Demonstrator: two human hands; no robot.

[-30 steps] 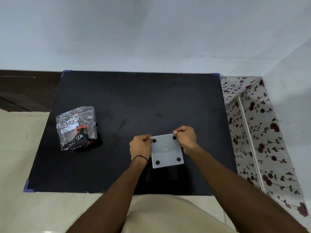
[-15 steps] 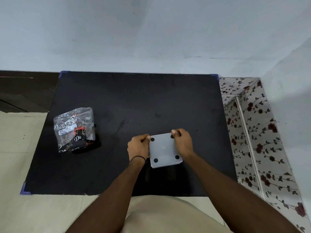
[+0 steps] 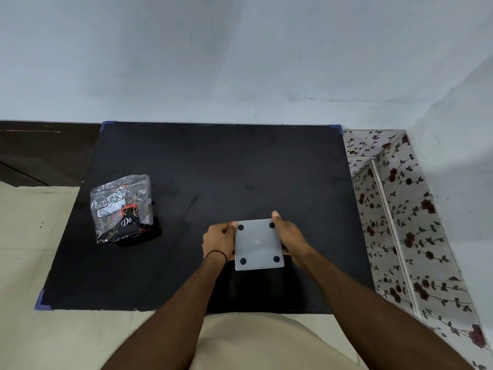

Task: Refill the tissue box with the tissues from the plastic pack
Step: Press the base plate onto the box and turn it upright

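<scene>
**Black table with tissue box held bottom-up and plastic pack set aside**

A pale grey wall is seen behind a black table (image 3: 202, 169), whose corners are capped in blue. A floral-patterned panel (image 3: 394, 204) is placed along the table's right edge, and a cream floor lies to the left.

The tissue box (image 3: 258, 244) is held near the middle of the front edge, a frosted white face with four black round feet turned upward. It is gripped from both sides: the left hand (image 3: 219, 241) is closed on the left side, thumb at the far left corner, and the right hand (image 3: 290, 237) is closed on the right side, thumb at the far right corner. A thin black band is worn on the left wrist.

The plastic pack (image 3: 122, 208), clear and crinkled with black, red and gold print, is stood near the left edge, well apart from the box. The letters "Do" can be read on it; a white label is too small to be read.
</scene>
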